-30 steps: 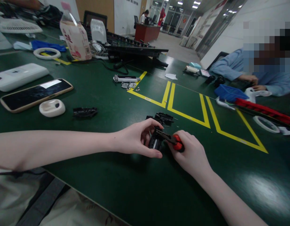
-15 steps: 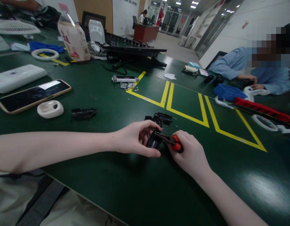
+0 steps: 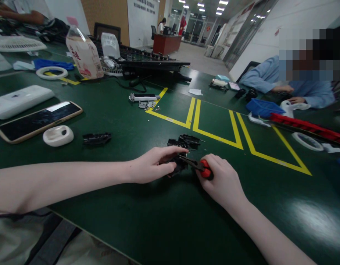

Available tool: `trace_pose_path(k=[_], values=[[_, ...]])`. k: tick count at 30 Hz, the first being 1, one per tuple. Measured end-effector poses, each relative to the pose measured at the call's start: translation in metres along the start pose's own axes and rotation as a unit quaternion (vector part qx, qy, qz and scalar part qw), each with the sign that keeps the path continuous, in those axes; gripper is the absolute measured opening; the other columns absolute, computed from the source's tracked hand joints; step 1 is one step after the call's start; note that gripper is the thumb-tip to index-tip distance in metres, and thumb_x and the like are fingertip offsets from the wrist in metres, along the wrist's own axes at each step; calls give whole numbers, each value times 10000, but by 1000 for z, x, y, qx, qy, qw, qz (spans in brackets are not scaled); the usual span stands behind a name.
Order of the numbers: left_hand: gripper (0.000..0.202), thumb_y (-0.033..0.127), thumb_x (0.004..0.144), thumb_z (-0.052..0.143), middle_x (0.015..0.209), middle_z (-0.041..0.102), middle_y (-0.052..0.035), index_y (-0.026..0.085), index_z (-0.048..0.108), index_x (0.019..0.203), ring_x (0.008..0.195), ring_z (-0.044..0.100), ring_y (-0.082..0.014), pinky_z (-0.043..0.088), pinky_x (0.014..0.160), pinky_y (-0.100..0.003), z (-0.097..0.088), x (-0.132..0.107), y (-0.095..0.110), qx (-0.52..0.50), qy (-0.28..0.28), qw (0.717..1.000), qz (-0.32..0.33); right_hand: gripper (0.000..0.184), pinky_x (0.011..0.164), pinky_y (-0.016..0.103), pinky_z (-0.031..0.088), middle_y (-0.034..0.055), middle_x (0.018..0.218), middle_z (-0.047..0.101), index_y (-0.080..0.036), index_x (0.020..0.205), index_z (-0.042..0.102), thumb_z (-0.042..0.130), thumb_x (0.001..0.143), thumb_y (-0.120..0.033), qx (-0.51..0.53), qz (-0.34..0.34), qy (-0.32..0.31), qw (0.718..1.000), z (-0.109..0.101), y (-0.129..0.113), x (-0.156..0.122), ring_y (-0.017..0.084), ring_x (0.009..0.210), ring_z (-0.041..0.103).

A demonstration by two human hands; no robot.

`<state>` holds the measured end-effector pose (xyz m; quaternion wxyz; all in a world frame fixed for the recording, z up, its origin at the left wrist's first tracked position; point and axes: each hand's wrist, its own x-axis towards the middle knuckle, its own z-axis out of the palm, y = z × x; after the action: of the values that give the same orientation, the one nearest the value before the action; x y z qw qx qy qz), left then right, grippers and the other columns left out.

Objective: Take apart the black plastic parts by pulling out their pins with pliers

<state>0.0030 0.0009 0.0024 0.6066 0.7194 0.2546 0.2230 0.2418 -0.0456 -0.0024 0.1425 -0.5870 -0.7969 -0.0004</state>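
Note:
My left hand lies low on the green table, fingers pressed over a small black part. My right hand is closed round a screwdriver with a red and black handle; its dark shaft points left into the black part. Just behind them lies a cluster of black plastic pieces with a few tiny screws beside it.
At left lie a phone, a white oval piece, a black strip and a white flat box. Yellow tape lines cross the table. At right a person in blue works by a blue tray and red rail.
My left hand has flattened down over the black part, which sat upright between thumb and fingers before. The screwdriver has stayed against it. The view has tilted slightly.

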Motion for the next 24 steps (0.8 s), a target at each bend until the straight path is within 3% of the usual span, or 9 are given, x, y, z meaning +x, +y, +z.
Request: trace_pose_path(k=[13,24], values=[[459,231,980,395,905,610,-26,187,396,1437,755,603,-139,488,726,-282,2,0,-1,108,15,994,0,39,650,348,454,70,828,638,-207,812,543,574,794,-222,-37,11,-10,999,1,0,1,221,743,581],[568,217,927,462,914,631,-39,178,330,1478,827,601,-179,478,779,-331,1,0,2,94,-2,996,-2,62,664,354,442,80,858,643,-200,842,548,569,809,-249,-45,8,14,999,3,1,1,232,778,580]])
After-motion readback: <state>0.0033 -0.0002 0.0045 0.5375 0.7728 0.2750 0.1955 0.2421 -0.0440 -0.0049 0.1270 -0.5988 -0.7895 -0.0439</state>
